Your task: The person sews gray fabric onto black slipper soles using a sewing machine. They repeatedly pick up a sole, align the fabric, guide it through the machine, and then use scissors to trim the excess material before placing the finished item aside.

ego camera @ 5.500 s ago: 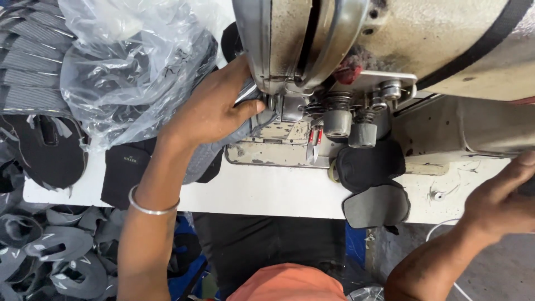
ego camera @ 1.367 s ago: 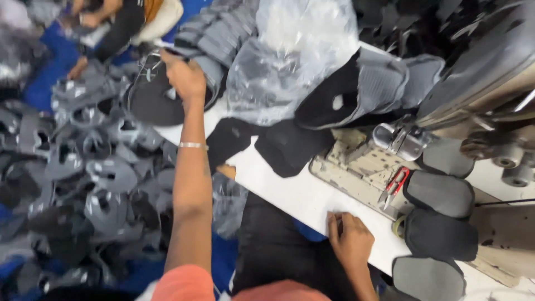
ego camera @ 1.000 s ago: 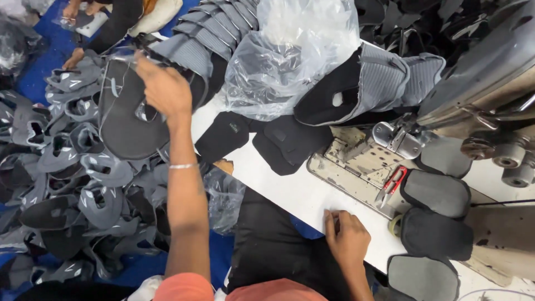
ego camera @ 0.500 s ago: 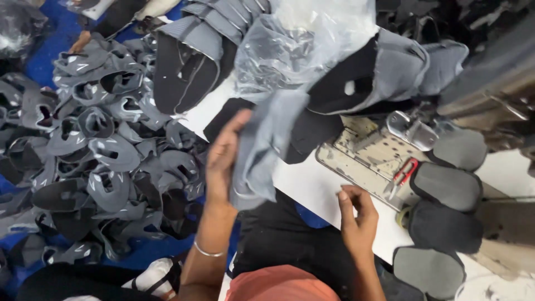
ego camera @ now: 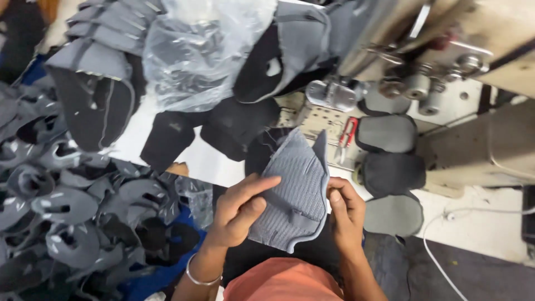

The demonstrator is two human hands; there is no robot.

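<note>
Holding a grey upper (ego camera: 296, 192) at the lower middle of the frame, both hands pinched it between them. The left hand (ego camera: 241, 212) gripped its left edge, thumb laid across the ribbed face and fingers curled behind. The right hand (ego camera: 346, 209) clamped the right edge, thumb pressed on the front and fingers tucked behind the fabric. A thin bangle (ego camera: 202, 277) circled the left wrist. The upper was a ribbed knit piece with a darker rim, and it stood nearly upright, its top corner pointing toward the machine bed (ego camera: 312, 120) above it.

Red snips (ego camera: 346, 134) lay on that bed, just right of the upper's tip. Three dark oval pads (ego camera: 387, 134) sat in a column at the right of centre, the lowest one just beside the right hand. A sewing machine (ego camera: 446, 50) filled the upper right of the frame, its metal knobs above the top pad. A white cable (ego camera: 446, 223) ran across the table (ego camera: 485, 234) at the right.

A clear plastic bag (ego camera: 195, 56) of dark pieces sat at the upper middle, with a stack (ego camera: 95, 61) of grey and black uppers to its left. A heap (ego camera: 67, 217) of more grey uppers covered the lower left of the frame, over blue ground. An orange shirt (ego camera: 284, 281) showed at the bottom edge.
</note>
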